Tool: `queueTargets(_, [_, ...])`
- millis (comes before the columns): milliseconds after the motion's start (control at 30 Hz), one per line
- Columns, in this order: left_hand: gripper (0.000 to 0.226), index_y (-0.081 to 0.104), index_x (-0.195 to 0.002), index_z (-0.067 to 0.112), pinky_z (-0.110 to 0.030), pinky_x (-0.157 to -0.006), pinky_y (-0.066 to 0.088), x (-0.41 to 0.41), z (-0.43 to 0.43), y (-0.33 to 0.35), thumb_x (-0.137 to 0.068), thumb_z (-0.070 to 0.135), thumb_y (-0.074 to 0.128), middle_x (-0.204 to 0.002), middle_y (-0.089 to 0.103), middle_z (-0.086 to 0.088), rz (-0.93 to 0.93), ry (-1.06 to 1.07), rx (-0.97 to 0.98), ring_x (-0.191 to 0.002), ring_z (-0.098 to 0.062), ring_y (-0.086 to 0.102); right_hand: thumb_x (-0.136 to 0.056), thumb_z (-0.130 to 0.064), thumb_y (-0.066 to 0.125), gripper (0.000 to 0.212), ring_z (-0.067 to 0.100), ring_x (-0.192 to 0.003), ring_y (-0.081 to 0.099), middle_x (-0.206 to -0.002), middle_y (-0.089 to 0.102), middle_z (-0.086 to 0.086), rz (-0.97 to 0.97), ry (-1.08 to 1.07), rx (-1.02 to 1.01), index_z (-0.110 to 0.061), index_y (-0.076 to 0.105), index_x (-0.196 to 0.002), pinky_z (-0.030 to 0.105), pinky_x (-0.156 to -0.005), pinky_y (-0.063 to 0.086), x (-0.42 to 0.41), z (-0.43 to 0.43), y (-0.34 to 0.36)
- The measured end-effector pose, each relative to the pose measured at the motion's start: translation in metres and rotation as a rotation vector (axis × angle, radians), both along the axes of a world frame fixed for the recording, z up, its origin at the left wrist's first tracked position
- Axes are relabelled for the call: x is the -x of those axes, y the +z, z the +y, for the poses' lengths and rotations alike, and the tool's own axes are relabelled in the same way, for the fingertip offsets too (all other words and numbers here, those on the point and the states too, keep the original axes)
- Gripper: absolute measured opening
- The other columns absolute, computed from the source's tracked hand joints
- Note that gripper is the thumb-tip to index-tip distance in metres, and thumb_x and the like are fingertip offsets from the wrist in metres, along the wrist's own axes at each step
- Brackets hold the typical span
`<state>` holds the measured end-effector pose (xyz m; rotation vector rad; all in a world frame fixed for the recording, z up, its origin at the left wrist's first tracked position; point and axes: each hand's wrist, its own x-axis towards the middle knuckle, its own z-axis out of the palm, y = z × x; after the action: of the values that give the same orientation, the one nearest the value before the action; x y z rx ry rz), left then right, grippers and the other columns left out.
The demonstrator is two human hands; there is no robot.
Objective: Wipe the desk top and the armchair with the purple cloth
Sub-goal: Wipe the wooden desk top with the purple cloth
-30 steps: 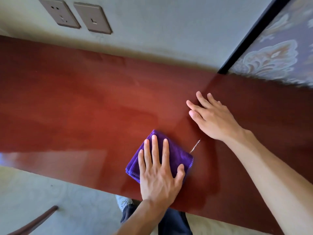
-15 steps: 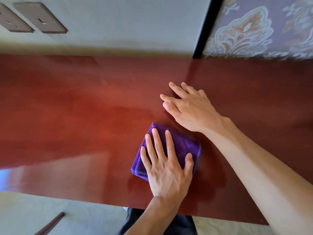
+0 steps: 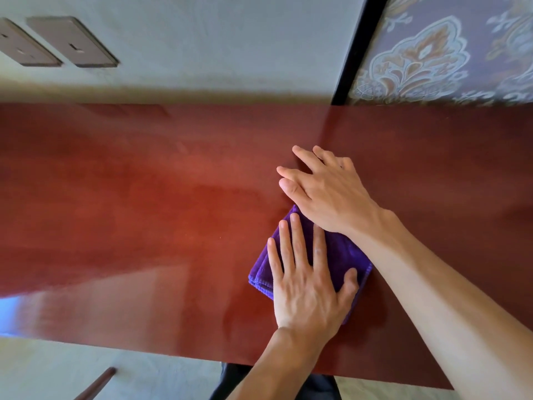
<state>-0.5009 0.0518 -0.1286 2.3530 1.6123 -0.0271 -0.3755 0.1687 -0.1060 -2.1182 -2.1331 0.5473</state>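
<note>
Observed from the head view:

- The purple cloth (image 3: 341,252) is found folded into a thick pad, lying flat on the desk top (image 3: 144,212), right of centre and nearer the front edge than the wall.
- The left hand (image 3: 305,293) is laid palm-down on the cloth. Its fingers (image 3: 298,241) are held straight and slightly spread, the thumb is stretched out toward the cloth's right edge, and nothing is gripped.
- The right hand (image 3: 328,192) is placed palm-down just beyond the cloth, fingers extended and released, pointing up and to the left across the bare wood. Its heel is seen over the cloth's far corner; whether it is touching the cloth cannot be told.
- The desk top is noted as glossy red-brown, with a pale reflection near its front left.

Surroundings: two wall plates (image 3: 72,41) are mounted on the pale wall at upper left. A black strip (image 3: 352,50) is set beside a patterned panel (image 3: 447,53) at upper right. Below the desk edge, a dark wooden bar (image 3: 98,382) is seen over the pale floor (image 3: 144,370) — what it belongs to cannot be told.
</note>
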Motion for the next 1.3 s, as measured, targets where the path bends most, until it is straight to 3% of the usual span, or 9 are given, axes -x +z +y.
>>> queueTargets(200, [0.087, 0.034, -0.157, 0.012, -0.057, -0.126, 0.004, 0.030, 0.019, 0.002, -0.088, 0.064, 0.048, -0.167, 0.020, -0.017, -0.031, -0.074, -0.020, -0.158, -0.032, 0.005, -0.101, -0.056, 0.023, 0.053, 0.034, -0.148, 0.028, -0.161, 0.033, 0.005, 0.151, 0.069, -0.021, -0.040, 0.048, -0.145, 0.051, -0.116, 0.027, 0.045, 0.029, 0.017])
queueTargets(433, [0.090, 0.029, -0.159, 0.012, -0.053, -0.127, -0.002, 0.099, 0.053, 0.003, -0.091, 0.068, 0.046, -0.168, 0.017, -0.015, 0.000, 0.100, -0.056, -0.158, -0.030, 0.000, -0.104, -0.054, 0.020, 0.053, 0.035, -0.153, 0.013, -0.167, 0.018, 0.004, 0.167, 0.260, 0.052, -0.038, 0.038, -0.151, 0.053, -0.122, 0.017, 0.142, 0.080, 0.018])
queueTargets(600, [0.090, 0.022, -0.161, 0.013, -0.052, -0.127, -0.001, 0.146, 0.075, 0.003, -0.089, 0.063, 0.043, -0.170, 0.005, -0.016, 0.000, 0.226, -0.064, -0.158, -0.029, -0.004, -0.101, -0.052, 0.003, 0.061, 0.033, -0.154, 0.004, -0.168, 0.010, 0.004, 0.134, 0.234, 0.186, -0.039, 0.031, -0.154, 0.051, -0.123, 0.009, 0.176, 0.094, 0.007])
queueTargets(700, [0.090, 0.026, -0.160, 0.012, -0.054, -0.127, 0.006, 0.172, 0.082, 0.001, -0.088, 0.061, 0.047, -0.169, 0.009, -0.018, -0.002, 0.267, -0.096, -0.158, -0.031, 0.003, -0.104, -0.045, 0.004, 0.056, 0.032, -0.154, 0.009, -0.168, 0.014, 0.001, 0.066, 0.202, 0.142, -0.041, 0.034, -0.151, 0.049, -0.123, 0.014, 0.179, 0.094, 0.001])
queueTargets(833, [0.090, 0.027, -0.160, 0.012, -0.054, -0.127, 0.007, 0.207, 0.089, -0.001, -0.088, 0.062, 0.046, -0.169, 0.008, -0.019, 0.016, 0.320, -0.115, -0.158, -0.032, 0.002, -0.105, -0.052, 0.006, 0.056, 0.026, -0.154, 0.011, -0.167, 0.017, -0.007, 0.069, 0.135, 0.106, -0.045, 0.038, -0.149, 0.046, -0.123, 0.014, 0.181, 0.092, -0.006])
queueTargets(1033, [0.091, 0.024, -0.161, 0.013, -0.052, -0.127, 0.005, 0.234, 0.098, 0.001, -0.088, 0.063, 0.044, -0.169, 0.006, -0.018, 0.034, 0.356, -0.101, -0.158, -0.030, -0.001, -0.106, -0.051, 0.018, 0.050, 0.032, -0.149, 0.026, -0.160, 0.034, -0.002, 0.038, 0.062, -0.006, -0.036, 0.058, -0.132, 0.051, -0.115, 0.027, 0.194, 0.093, -0.006])
queueTargets(1300, [0.089, 0.023, -0.161, 0.013, -0.049, -0.128, 0.009, 0.246, 0.111, -0.001, -0.089, 0.061, 0.043, -0.170, 0.005, -0.015, 0.033, 0.430, -0.123, -0.158, -0.028, -0.001, -0.105, -0.052, 0.022, 0.050, 0.030, -0.151, 0.022, -0.162, 0.032, -0.001, 0.079, 0.103, -0.021, -0.035, 0.052, -0.142, 0.050, -0.120, 0.023, 0.184, 0.090, -0.010])
